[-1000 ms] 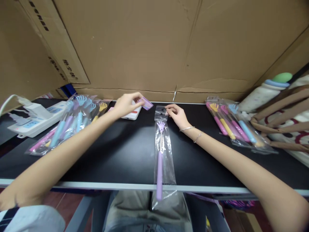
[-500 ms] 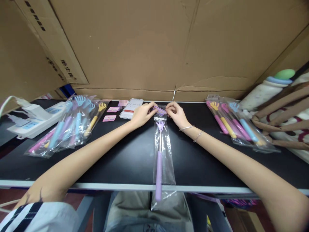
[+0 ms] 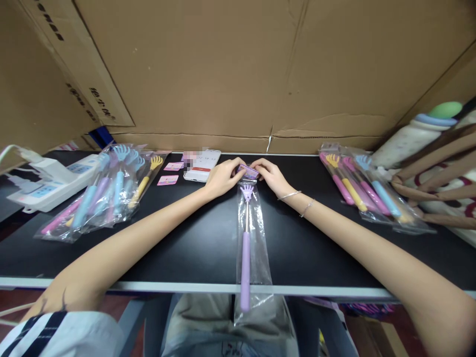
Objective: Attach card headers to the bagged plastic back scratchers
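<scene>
A purple back scratcher in a clear plastic bag lies lengthwise on the black table, its lower end hanging over the front edge. At the bag's top sits a small purple card. My left hand pinches the card's left side. My right hand pinches its right side together with the bag's top. Both hands are closed on the card, with fingertips nearly meeting.
A pile of bagged scratchers lies at the left, another pile at the right. A phone and two small pink cards lie behind my left hand. A power strip is far left, a bottle and woven bag far right. Cardboard walls stand behind.
My left hand carried the purple card from above the phone rightward to the bag's top. Both hands have come together there and now press the card onto the bag.
</scene>
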Demonstrator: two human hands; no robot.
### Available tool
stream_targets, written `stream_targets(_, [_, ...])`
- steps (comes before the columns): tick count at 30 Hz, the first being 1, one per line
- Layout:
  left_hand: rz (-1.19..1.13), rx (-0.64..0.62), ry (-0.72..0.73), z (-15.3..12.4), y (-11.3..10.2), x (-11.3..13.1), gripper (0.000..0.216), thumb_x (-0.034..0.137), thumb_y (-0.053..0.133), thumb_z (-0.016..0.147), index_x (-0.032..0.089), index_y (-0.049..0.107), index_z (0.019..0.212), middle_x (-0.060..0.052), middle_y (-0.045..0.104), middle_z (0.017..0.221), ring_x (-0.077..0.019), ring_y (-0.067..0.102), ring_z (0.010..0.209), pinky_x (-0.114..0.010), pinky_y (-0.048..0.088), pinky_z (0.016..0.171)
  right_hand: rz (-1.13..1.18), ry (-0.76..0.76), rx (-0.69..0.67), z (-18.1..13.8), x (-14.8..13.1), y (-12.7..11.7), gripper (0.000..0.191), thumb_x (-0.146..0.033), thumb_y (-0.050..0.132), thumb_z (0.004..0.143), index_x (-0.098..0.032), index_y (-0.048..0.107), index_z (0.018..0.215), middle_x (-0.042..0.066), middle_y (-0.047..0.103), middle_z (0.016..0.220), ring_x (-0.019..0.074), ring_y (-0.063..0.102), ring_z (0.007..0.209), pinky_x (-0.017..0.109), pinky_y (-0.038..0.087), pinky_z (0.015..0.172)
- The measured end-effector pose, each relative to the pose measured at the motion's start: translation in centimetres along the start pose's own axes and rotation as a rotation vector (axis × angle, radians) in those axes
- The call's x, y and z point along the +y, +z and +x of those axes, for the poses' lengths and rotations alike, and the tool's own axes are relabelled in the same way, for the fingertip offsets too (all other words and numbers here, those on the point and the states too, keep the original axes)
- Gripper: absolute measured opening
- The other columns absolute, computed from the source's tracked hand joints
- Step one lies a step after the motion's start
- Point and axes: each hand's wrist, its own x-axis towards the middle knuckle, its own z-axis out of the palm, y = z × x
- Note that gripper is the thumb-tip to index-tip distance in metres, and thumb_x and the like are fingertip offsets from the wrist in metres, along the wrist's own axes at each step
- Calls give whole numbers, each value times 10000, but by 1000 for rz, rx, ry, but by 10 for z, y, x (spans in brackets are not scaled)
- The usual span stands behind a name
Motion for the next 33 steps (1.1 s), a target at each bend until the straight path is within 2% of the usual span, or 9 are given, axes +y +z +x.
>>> stream_targets(4, [-2, 22, -4, -1, -1, 1, 225, 356, 475, 895, 199, 608, 986, -11, 625, 774, -150, 555, 704, -257, 366, 627, -10, 9, -20, -1, -1, 1, 293, -430, 453, 855, -180, 602, 818, 21, 593, 786, 141, 530, 726, 265, 417, 620])
stream_targets(10, [-48, 27, -42, -1, -2, 0, 278, 437, 493, 890, 199, 607, 979, -12, 638, 806, -150, 557, 711, -257, 375, 622, -7, 0, -22, 0, 1, 3, 297, -460, 659, 721, -181, 586, 793, 18, 619, 778, 157, 565, 738, 308, 455, 727])
stream_targets(14, [-82, 34, -50, 1, -2, -2, 299, 427, 423, 928, 198, 609, 979, -39, 659, 953, -179, 582, 880, -289, 435, 779, 29, 4, 1, 2, 4, 2, 301, -468, 653, 722, -186, 572, 788, 18, 615, 769, 154, 560, 726, 298, 459, 685])
stream_targets(17, [-94, 29, -65, 3, 0, -7, 338, 365, 339, 962, 191, 628, 993, -59, 644, 1046, -193, 565, 1019, -327, 419, 928, 61, 18, 9, 2, 5, 1, 311, -468, 656, 720, -183, 566, 807, 20, 612, 773, 146, 554, 707, 274, 448, 622])
stream_targets(21, [-112, -21, -108, 3, 4, -13, 336, 364, 364, 953, 204, 643, 1052, -61, 625, 1143, -198, 548, 1101, -355, 399, 1007, 76, 28, 9, 1, 5, 1, 300, -446, 657, 728, -174, 568, 816, 22, 608, 774, 138, 555, 696, 270, 449, 608])
stream_targets(27, [-154, -38, -52, 3, 8, -19, 273, 353, 477, 898, 184, 668, 996, -64, 644, 1089, -194, 581, 1050, -348, 436, 973, 102, 43, 16, 1, 5, 1, 330, -464, 681, 705, -174, 568, 812, 19, 614, 758, 134, 559, 684, 268, 458, 600])
stream_targets(33, [-151, -111, -10, 4, 7, -19, 277, 347, 497, 883, 184, 655, 1041, -64, 667, 1085, -202, 597, 1002, -351, 453, 931, 97, 51, 27, 2, 8, 1, 339, -474, 680, 704, -176, 573, 828, 18, 618, 758, 133, 556, 677, 259, 443, 576])
